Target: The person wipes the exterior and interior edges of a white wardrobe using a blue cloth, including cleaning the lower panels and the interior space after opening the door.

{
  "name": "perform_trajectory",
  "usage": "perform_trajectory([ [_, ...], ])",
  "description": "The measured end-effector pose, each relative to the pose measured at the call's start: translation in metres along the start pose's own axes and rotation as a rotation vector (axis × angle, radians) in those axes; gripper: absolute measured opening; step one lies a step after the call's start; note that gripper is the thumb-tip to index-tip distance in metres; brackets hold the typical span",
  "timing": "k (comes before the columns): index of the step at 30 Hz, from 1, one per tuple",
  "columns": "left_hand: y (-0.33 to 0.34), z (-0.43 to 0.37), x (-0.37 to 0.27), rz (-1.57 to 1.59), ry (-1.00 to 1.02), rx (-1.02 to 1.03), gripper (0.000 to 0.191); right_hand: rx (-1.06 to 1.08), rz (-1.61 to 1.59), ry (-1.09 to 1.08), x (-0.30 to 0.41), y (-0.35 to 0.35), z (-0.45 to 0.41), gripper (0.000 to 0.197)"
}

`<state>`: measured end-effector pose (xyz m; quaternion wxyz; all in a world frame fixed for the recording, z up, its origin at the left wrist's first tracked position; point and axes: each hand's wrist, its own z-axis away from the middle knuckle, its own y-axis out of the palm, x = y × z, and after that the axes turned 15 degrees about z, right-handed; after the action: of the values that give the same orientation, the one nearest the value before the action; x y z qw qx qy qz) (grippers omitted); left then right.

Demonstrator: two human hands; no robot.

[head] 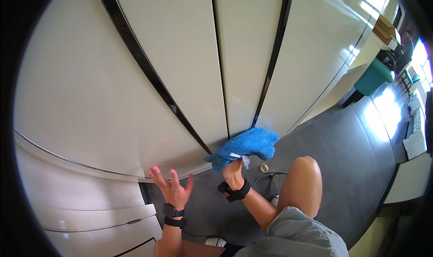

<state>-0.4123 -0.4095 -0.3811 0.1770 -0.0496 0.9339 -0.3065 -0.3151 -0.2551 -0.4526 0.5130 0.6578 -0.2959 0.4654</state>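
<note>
My right hand (233,174) is largely covered by a blue textured cleaning cloth (248,145), which it holds against the bottom of a glossy cream wardrobe front (184,54). A pale tag hangs from the cloth near the wrist. Dark vertical strips (149,71) run down the doors, and the cloth sits at the lower end of the right-hand one. To the left, my left hand (174,189) is raised with its fingers apart, near the wardrobe's lower edge. It holds nothing. A watch and a black band are on that wrist.
Grey floor (341,148) stretches to the right. A thin cable (270,176) and a small round object (264,168) lie by my knee. White drawers (105,219) stand at lower left. Farther off are a teal chair (373,76), a cardboard box (385,28) and a person (407,50).
</note>
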Motion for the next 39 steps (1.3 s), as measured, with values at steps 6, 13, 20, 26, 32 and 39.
perform_trajectory([
  [6,0.026,0.012,-0.003,0.039,0.117,0.089,0.1,0.259,0.936,-0.715,0.078,0.004,-0.011,0.025],
  [13,0.057,0.004,-0.012,0.059,0.154,0.093,0.074,0.274,1.166,-1.058,0.158,0.022,-0.028,0.028],
  [20,0.083,0.003,0.009,-0.277,0.164,0.127,0.094,0.43,1.13,-1.109,0.241,0.033,-0.061,0.036],
  [26,0.091,0.006,0.011,-0.323,0.198,0.085,0.092,0.767,0.33,-0.428,0.229,0.028,-0.094,0.037],
  [32,0.087,0.005,0.011,-0.311,0.162,0.15,0.067,0.842,-0.252,-0.231,0.159,0.005,-0.079,0.039],
  [39,0.079,0.006,0.014,-0.311,0.163,0.128,0.051,0.709,-0.5,-0.114,0.074,-0.003,-0.043,0.041],
])
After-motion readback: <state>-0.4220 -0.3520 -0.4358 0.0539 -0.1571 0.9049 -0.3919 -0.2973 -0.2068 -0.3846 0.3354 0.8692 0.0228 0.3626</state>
